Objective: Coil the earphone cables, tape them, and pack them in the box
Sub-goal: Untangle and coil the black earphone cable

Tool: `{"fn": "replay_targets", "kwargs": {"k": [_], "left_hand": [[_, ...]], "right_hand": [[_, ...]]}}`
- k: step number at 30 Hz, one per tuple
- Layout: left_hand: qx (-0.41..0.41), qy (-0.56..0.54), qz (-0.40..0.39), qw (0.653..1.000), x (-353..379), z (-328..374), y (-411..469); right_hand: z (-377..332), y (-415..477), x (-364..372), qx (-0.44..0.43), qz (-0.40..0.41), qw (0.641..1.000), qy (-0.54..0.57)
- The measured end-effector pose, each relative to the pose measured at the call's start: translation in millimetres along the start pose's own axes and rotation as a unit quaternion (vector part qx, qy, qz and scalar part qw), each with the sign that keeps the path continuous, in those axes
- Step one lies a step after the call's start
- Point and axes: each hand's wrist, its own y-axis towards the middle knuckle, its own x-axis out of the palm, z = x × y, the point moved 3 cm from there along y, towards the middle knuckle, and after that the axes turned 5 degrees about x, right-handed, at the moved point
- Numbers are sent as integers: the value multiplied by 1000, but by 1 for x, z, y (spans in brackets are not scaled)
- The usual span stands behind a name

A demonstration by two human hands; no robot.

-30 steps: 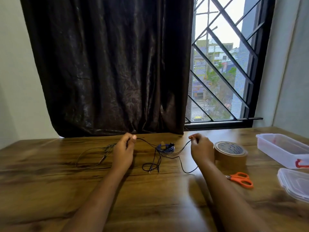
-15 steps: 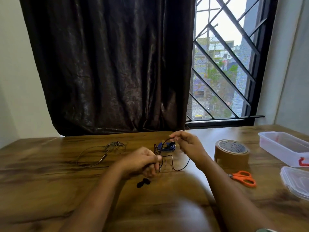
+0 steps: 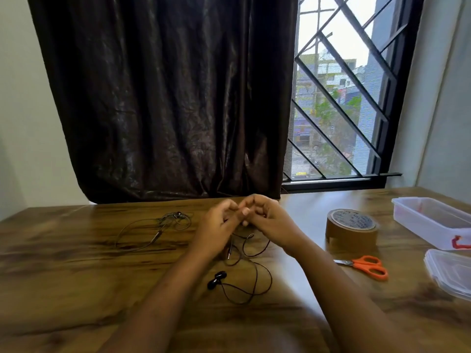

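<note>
Hands drawn together since last frame. Left hand (image 3: 218, 226) pinches black earphone cable (image 3: 217, 275); right hand (image 3: 269, 221) curled, hold unclear. Coiling step; next: wind even loops.

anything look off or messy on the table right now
Nothing spilled or damaged. The black earphones sprawl in loose loops, not yet coiled; a second earphone set lies tangled at left.

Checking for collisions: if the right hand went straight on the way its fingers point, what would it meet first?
Probably the left hand: the right hand points leftward at it, fingertips nearly touching above the black wired earphones; depth is unclear.
</note>
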Motion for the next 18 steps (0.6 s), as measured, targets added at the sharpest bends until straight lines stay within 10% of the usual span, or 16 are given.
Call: {"fn": "replay_targets", "kwargs": {"k": [6, 14, 18], "left_hand": [[-130, 137, 215, 958, -62, -41, 0], [-174, 356, -11, 918, -23, -37, 0], [-52, 114, 3, 992, -5, -17, -5]], "right_hand": [[11, -3, -35, 0, 63, 966, -252], [8, 0, -16, -84, 68, 909, -403], [-1, -2, 6, -128, 72, 892, -428]]}}
